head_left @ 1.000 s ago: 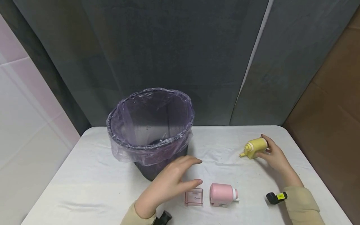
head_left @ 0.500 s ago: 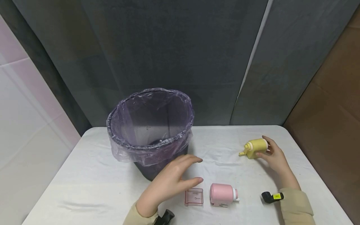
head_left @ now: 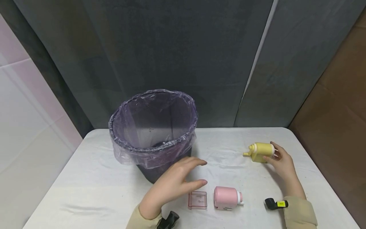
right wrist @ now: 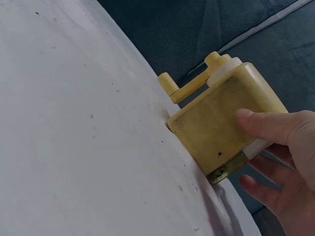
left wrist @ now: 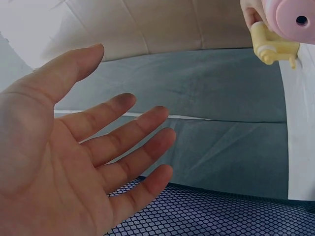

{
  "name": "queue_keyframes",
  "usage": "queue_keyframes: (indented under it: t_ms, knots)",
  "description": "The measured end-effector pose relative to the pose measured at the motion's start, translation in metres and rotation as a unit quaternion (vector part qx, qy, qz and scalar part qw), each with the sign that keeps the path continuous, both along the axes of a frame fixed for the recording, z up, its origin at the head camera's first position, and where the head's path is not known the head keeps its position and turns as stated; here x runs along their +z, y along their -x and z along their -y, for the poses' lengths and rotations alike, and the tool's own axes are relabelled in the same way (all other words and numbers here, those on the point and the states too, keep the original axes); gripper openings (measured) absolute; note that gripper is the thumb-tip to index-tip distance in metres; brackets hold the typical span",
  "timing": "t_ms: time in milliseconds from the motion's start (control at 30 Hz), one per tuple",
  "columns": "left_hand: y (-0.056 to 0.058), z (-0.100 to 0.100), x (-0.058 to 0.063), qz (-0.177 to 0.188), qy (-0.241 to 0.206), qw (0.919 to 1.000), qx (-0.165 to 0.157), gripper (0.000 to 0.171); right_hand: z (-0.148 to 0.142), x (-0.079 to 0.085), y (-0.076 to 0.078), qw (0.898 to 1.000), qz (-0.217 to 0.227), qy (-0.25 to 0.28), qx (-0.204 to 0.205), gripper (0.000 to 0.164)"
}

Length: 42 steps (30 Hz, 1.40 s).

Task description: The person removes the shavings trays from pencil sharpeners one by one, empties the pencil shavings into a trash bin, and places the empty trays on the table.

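Note:
At the right of the table, my right hand (head_left: 284, 167) holds a yellow crank pencil sharpener (head_left: 260, 152) by its back end. The right wrist view shows the thumb on one face of the yellow sharpener (right wrist: 216, 120) and fingers around the far side. Its crank points left. My left hand (head_left: 174, 184) hovers beside the bin with fingers spread, holding nothing; its palm (left wrist: 54, 167) shows in the left wrist view. Close by its thumb lie a clear pink shavings drawer (head_left: 197, 201) and a pink crank pencil sharpener (head_left: 225, 197), which rests on its side.
A dark mesh bin (head_left: 150, 173) lined with a purple plastic bag (head_left: 134, 156) stands left of centre, just beyond my left hand. A white cloth covers the table (head_left: 83, 181). Dark grey fabric (head_left: 171, 47) rises behind, and a brown panel (head_left: 337, 105) bounds the right.
My right hand has shifted slightly right and toward me, and the yellow pencil sharpener has turned a little with it. The left hand has barely moved.

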State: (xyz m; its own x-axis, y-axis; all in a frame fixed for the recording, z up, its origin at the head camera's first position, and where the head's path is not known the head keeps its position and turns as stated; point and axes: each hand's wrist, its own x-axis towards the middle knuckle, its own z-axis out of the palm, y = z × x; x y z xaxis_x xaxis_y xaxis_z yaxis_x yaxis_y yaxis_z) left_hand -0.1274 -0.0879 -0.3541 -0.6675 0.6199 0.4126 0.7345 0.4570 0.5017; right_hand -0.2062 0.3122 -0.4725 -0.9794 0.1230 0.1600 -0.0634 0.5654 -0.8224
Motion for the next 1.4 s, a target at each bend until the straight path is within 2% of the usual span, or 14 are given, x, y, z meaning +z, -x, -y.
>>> queue_keyframes:
  t_ms: [600,767,1133,1400]
  knots:
    - [0.0,0.003,-0.004,0.006,0.01,0.9999,0.001,0.045,0.01,-0.002,-0.001,0.999,-0.02,0.003,-0.031,0.07]
    - [-0.002,0.004,-0.003,-0.002,0.005,1.0,0.003,0.045,0.012,-0.001,-0.003,0.999,-0.032,-0.005,-0.028,0.069]
    - [-0.007,0.004,0.003,0.001,-0.021,0.9997,0.01,0.048,0.025,0.025,-0.009,0.997,-0.064,-0.026,-0.025,0.067]
    - [-0.01,0.003,0.006,0.006,-0.062,0.9978,0.022,0.054,0.037,0.043,-0.018,0.996,-0.079,-0.022,-0.034,0.067]
